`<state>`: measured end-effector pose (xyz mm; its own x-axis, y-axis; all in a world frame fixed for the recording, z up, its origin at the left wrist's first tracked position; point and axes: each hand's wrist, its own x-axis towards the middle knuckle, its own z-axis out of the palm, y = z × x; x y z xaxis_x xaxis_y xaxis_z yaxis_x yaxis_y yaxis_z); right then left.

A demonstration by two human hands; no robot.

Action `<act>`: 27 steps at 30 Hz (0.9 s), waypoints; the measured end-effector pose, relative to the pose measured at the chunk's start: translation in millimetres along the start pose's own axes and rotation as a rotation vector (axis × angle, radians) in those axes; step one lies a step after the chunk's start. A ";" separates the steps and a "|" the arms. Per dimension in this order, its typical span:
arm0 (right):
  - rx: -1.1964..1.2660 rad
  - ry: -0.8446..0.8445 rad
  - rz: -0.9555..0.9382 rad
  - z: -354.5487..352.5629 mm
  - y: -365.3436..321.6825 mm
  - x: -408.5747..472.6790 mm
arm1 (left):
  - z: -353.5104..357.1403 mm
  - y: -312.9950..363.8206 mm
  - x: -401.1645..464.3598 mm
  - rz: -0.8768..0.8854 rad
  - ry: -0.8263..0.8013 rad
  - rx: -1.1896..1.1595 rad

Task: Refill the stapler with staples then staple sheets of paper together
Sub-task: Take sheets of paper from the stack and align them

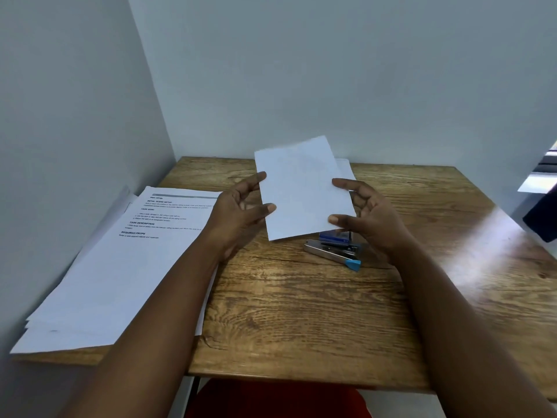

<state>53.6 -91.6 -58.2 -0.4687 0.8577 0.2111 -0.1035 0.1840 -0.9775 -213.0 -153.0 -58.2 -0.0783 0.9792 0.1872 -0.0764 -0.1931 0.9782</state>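
Two hands hold a small bunch of white sheets (304, 188) up over the desk (301, 309). The left hand (241, 212) has its grip on the left edge of the sheets, with the thumb and a finger pinching the paper. The right hand (370, 218) has its grip on the right edge, thumb in front and fingers curled behind. One more sheet peeks out behind the front one, near the right grip. Just below the right grip lies the stapler (334, 251), flat on the desk. It is silver with a blue tip, and it looks open. A small blue box (334, 236) sits touching the stapler, partly hidden under the held sheets, so I cannot tell what is inside it. Well to the left of the left grip lies a big pile of papers (114, 267) with printed words on the top page. The left arm crosses over that pile. Something red (277, 399) shows below the near edge of the desk.
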 end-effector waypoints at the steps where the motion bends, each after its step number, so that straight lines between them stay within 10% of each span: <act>1: 0.003 0.007 -0.004 0.1 -0.3 0.2 | 0.8 0.9 -0.3 0.006 -0.002 -0.016; 27: -0.046 -0.042 0.054 23.5 -11.3 -6.2 | 14.4 -3.3 1.1 0.064 0.079 -0.029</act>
<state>37.1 -110.2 -48.4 -0.5087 0.8464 0.1572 -0.0374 0.1607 -0.9863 -198.5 -150.3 -60.0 -0.1616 0.9571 0.2406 -0.0975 -0.2581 0.9612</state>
